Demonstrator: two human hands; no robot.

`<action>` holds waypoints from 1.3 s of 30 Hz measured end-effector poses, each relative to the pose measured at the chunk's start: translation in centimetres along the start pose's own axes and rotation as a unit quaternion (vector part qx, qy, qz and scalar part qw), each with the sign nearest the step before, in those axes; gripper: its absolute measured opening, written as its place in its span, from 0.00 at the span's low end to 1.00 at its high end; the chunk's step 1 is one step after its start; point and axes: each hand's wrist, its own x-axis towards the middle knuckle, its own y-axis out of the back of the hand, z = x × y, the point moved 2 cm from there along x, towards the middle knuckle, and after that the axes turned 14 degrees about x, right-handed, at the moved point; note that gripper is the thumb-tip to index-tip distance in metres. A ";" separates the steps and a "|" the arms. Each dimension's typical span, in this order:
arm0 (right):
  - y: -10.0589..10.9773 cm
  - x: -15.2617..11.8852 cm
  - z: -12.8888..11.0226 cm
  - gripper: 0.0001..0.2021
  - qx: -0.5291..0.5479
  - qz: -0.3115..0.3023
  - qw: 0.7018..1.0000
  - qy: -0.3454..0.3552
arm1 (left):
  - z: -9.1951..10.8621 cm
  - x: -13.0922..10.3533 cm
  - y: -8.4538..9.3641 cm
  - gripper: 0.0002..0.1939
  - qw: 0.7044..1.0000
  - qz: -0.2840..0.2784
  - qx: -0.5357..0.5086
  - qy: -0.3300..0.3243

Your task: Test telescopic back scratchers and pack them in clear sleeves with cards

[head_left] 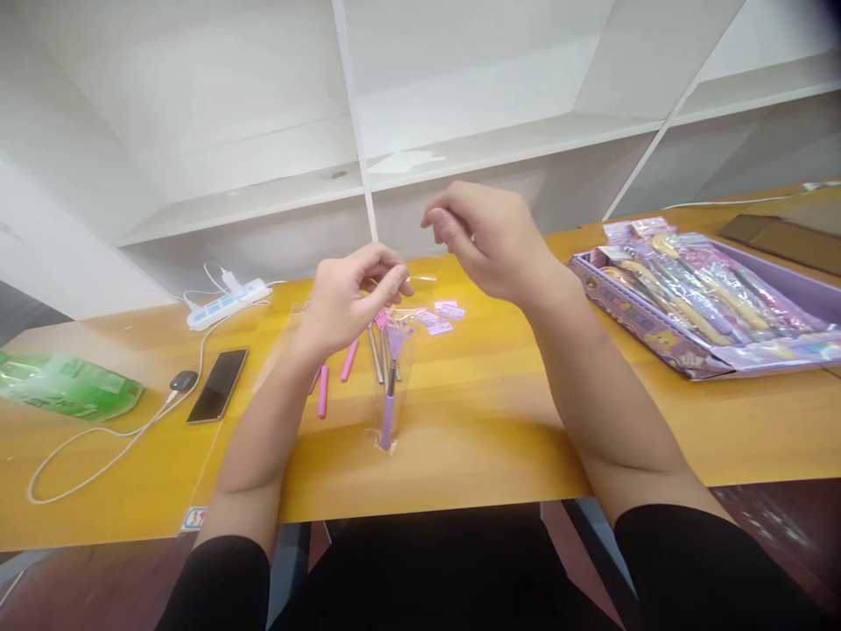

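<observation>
My left hand [358,294] is closed, thumb against fingers, on the edge of a clear plastic bag. Below it on the table lies a purple stick [388,421] with a claw-like head, inside clear plastic. My right hand [483,232] is raised to the right, its fingers curled and the thumb near the index finger; whether anything small is between them cannot be made out. Beneath my left hand are pink sticks [323,392] and thin metal rods [376,355]. Small purple cards [441,327] lie just right of the bag.
A purple display box [657,337] of wrapped items stands at the right. To the left lie a phone [218,386], a green bottle [72,386], a white power strip [229,304] and a looped white cable [98,469]. White shelves [526,145] rise behind the table.
</observation>
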 end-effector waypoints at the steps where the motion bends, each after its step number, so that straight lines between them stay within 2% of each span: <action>1: -0.5 0.2 1.4 0.20 -0.020 -0.051 0.997 -0.052 | 0.0 0.0 0.1 0.10 1.000 0.001 0.000 0.000; 2: -1.2 0.2 3.0 0.19 -0.048 -0.122 0.984 -0.118 | 0.1 -0.1 0.2 0.10 1.000 0.002 0.001 0.001; 3: -2.0 0.2 4.7 0.18 -0.079 -0.203 0.956 -0.197 | 0.1 -0.1 0.3 0.09 1.000 0.003 0.004 0.003; 4: -2.9 -0.1 6.3 0.19 -0.103 -0.286 0.911 -0.278 | 0.2 -0.1 0.4 0.09 1.000 0.005 0.007 0.004; 5: -3.9 -0.4 7.7 0.20 -0.119 -0.340 0.871 -0.334 | 0.3 -0.2 0.5 0.09 1.000 0.007 0.010 0.005; 7: -5.6 -1.1 10.0 0.22 -0.139 -0.399 0.814 -0.399 | 0.4 -0.2 0.7 0.09 1.000 0.011 0.012 0.002; 9: -6.9 -1.9 11.6 0.20 -0.149 -0.423 0.789 -0.420 | 0.5 -0.3 0.9 0.08 1.000 0.012 0.013 -0.002; 12: -8.0 -2.8 13.1 0.17 -0.154 -0.442 0.778 -0.419 | 0.8 -0.4 1.1 0.08 1.000 0.012 0.018 -0.002; 17: -7.7 -3.3 13.8 0.14 -0.151 -0.457 0.774 -0.411 | 1.2 -0.7 1.8 0.09 1.000 0.012 0.011 0.007; 22: -6.7 -2.5 12.9 0.10 -0.122 -0.447 0.798 -0.385 | 2.2 -1.3 3.5 0.09 1.000 -0.007 0.004 0.023; 25: -4.6 -1.2 11.5 0.11 -0.113 -0.419 0.831 -0.347 | 3.1 -1.9 4.4 0.10 0.999 -0.007 -0.001 0.041; 27: -2.5 -0.4 9.4 0.14 -0.104 -0.356 0.884 -0.284 | 3.6 -2.4 4.7 0.10 0.999 -0.004 0.002 0.052; 28: -1.3 -0.2 7.8 0.16 -0.092 -0.303 0.919 -0.234 | 3.9 -2.6 4.8 0.10 0.998 -0.003 0.003 0.056; 29: 0.0 0.0 5.8 0.17 -0.051 -0.204 0.965 -0.154 | 4.1 -2.8 4.9 0.11 0.998 -0.002 0.004 0.058; 30: 1.2 -0.1 3.5 0.18 0.012 -0.100 0.992 -0.082 | 4.3 -2.9 4.9 0.11 0.998 -0.001 0.003 0.059; 32: 2.9 -1.0 -1.1 0.17 0.122 0.049 0.991 -0.006 | 4.7 -3.2 5.0 0.12 0.998 0.001 0.002 0.064; 35: 3.3 -2.6 -6.7 0.11 0.180 0.192 0.964 0.027 | 5.2 -3.4 5.2 0.14 0.997 0.008 0.003 0.071; 37: 2.6 -3.3 -9.0 0.02 0.236 0.229 0.942 0.071 | 5.6 -3.6 5.3 0.15 0.997 0.011 0.006 0.073; 38: 2.2 -3.4 -9.7 0.02 0.265 0.222 0.934 0.092 | 5.8 -3.7 5.4 0.16 0.997 0.011 0.009 0.073; 39: 1.8 -3.5 -10.1 0.07 0.286 0.205 0.930 0.105 | 6.0 -3.7 5.5 0.17 0.997 0.011 0.013 0.073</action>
